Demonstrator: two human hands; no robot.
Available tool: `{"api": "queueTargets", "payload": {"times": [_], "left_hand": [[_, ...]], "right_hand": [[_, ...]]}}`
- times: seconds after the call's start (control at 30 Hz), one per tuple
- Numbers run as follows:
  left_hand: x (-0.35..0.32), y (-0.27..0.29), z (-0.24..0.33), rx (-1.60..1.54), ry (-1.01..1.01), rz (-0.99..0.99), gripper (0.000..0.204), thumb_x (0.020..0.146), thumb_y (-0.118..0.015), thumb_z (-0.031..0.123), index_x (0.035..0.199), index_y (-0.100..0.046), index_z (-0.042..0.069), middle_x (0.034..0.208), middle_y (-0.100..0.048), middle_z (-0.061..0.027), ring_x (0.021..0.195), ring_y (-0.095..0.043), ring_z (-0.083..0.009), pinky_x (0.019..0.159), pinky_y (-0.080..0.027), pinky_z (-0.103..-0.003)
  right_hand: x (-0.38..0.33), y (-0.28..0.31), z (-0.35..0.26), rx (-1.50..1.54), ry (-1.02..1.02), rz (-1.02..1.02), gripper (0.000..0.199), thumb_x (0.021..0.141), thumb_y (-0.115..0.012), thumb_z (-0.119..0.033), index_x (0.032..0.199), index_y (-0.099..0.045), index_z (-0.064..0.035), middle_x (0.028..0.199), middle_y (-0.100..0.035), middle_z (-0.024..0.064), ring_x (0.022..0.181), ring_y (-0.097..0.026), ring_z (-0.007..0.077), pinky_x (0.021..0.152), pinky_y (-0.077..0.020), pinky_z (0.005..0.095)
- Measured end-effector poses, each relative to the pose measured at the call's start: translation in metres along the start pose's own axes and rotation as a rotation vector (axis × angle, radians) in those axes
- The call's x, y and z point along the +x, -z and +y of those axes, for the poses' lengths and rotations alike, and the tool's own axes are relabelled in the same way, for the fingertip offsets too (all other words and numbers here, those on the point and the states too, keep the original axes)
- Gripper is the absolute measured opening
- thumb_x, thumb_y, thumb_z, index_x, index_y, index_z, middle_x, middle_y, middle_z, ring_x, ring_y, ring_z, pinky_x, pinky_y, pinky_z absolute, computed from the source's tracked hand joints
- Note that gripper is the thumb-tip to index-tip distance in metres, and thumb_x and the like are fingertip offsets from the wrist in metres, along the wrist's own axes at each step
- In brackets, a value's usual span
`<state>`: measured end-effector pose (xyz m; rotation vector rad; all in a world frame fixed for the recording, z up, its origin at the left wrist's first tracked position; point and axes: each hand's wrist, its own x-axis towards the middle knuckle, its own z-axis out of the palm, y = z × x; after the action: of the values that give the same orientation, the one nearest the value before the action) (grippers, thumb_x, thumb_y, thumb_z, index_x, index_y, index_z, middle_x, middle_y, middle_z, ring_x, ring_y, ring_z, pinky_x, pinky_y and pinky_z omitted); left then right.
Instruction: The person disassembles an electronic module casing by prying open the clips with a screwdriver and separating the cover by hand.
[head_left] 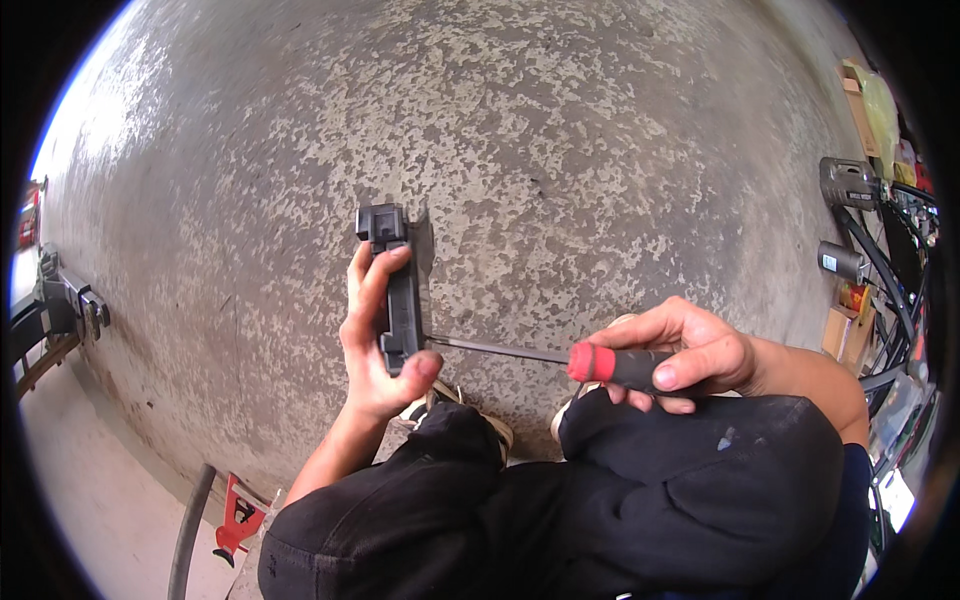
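A long black plastic part (402, 292) with a blocky far end stands out from my left hand (372, 345). The fingers wrap its left side and the thumb lies at its near end. In my right hand (700, 350) is a screwdriver (590, 362) with a red and black handle, held near level across my knees. Its long metal shaft points left, and the tip is at or very close to the right side of the black part, near my left thumb. Whether the tip touches it I cannot tell.
Below is a mottled concrete floor (600, 180), with my shoes (440, 403) under the hands. Along the right stand cardboard boxes (845, 335), a dark cylinder (840, 261) and black tubing. A red metal piece (238, 518) and a grey bar (192, 530) are at lower left.
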<state>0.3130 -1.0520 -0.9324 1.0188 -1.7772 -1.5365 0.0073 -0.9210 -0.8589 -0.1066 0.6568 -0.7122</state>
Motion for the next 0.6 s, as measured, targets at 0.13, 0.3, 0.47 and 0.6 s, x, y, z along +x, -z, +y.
{"api": "queueTargets", "payload": {"times": [0.13, 0.3, 0.47, 0.6], "left_hand": [[-0.011, 0.006, -0.007, -0.039, -0.052, -0.141, 0.094, 0.065, -0.073, 0.057, 0.135, -0.050, -0.001, 0.140, -0.038, -0.0299, 0.135, -0.035, -0.0394, 0.111, -0.024, -0.048], [-0.008, 0.005, 0.000, -0.102, -0.178, -0.221, 0.090, 0.061, -0.078, 0.048, 0.135, -0.051, 0.003, 0.145, -0.030, -0.0293, 0.130, -0.041, -0.0378, 0.108, -0.031, -0.045], [-0.010, 0.005, 0.003, -0.184, -0.123, -0.226, 0.089, 0.060, -0.078, 0.045, 0.134, -0.052, 0.003, 0.144, -0.030, -0.0296, 0.128, -0.044, -0.0378, 0.107, -0.032, -0.044], [-0.015, 0.007, 0.003, -0.024, -0.038, -0.219, 0.086, 0.059, -0.076, 0.044, 0.131, -0.055, 0.001, 0.141, -0.036, -0.0292, 0.130, -0.042, -0.0379, 0.109, -0.030, -0.044]], "right_hand": [[-0.004, -0.003, -0.004, 0.230, -0.240, 0.006, 0.059, 0.085, -0.061, -0.003, 0.141, -0.045, 0.0063, 0.099, -0.061, 0.0227, 0.056, -0.057, 0.0139, 0.040, -0.0402, 0.0212], [-0.004, -0.003, 0.004, 0.077, -0.190, -0.014, 0.050, 0.088, -0.059, -0.004, 0.137, -0.051, 0.0053, 0.089, -0.065, 0.0135, 0.048, -0.052, 0.0088, 0.040, -0.0389, 0.0226], [0.003, 0.001, 0.002, -0.931, 0.408, -0.150, 0.055, 0.082, -0.065, -0.003, 0.135, -0.053, 0.0056, 0.098, -0.069, 0.0137, 0.074, -0.068, 0.0201, 0.066, -0.0541, 0.0292], [0.000, -0.019, -0.010, -1.315, 0.489, 0.023, 0.060, 0.072, -0.065, 0.005, 0.131, -0.060, -0.0032, 0.087, -0.065, 0.0117, 0.064, -0.063, 0.0284, 0.066, -0.0523, 0.0335]]}}
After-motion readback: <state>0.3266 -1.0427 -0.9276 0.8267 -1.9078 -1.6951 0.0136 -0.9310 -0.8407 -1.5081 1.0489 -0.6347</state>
